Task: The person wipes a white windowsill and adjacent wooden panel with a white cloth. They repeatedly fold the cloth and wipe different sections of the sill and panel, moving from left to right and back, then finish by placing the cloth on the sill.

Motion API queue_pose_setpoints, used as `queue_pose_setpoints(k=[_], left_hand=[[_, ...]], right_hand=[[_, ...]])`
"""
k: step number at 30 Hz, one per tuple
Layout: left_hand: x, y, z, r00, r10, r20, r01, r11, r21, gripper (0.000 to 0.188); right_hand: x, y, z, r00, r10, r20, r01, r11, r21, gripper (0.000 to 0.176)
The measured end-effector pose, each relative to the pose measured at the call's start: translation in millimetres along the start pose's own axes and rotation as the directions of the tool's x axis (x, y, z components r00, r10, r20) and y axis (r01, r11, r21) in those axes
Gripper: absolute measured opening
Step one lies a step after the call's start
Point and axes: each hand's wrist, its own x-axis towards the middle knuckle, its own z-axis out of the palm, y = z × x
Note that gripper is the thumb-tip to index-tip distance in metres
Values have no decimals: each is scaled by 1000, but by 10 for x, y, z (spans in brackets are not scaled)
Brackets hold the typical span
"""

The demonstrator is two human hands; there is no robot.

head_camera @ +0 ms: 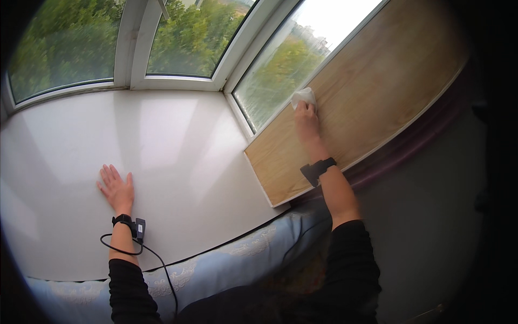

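Observation:
My right hand (306, 120) grips a crumpled white cloth or tissue (303, 96). It presses the cloth against a wood-grain panel (376, 77), close to the edge where the panel meets the side window frame. Flat on the white windowsill (162, 162) rests my left hand (116, 189), palm down with fingers spread and nothing in it. A black strap with a small device (139, 230) and a cable is around the left wrist. Another black strap (319, 171) sits around the right wrist.
White-framed windows (178, 83) border the sill at the far side, with trees outside. A side window (279, 69) adjoins the wood panel. Light-blue embroidered fabric (243, 247) runs along the sill's near edge. Purple cloth (404, 141) hangs beside the panel. The black cable (168, 279) trails toward me.

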Motion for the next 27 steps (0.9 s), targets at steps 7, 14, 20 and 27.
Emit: queue_pose_setpoints(k=[7, 14, 20, 27], left_hand=[[10, -12, 23, 1000, -2, 4, 2, 1000, -20, 78], [5, 22, -52, 999, -26, 38, 26, 1000, -1, 79], [-23, 53, -103, 999, -30, 45, 29, 999, 17, 78], [-27, 45, -100, 999, -27, 31, 26, 999, 35, 77]], right_hand=[[-693, -1056, 569, 977, -128, 168, 114, 989, 90, 16], [-1524, -1798, 799, 896, -344, 282, 279, 928, 246, 20], [-1681, -1425, 502, 930, -278, 238, 176, 910, 377, 19], [-927, 105, -614, 991, -70, 110, 36, 957, 287, 16]])
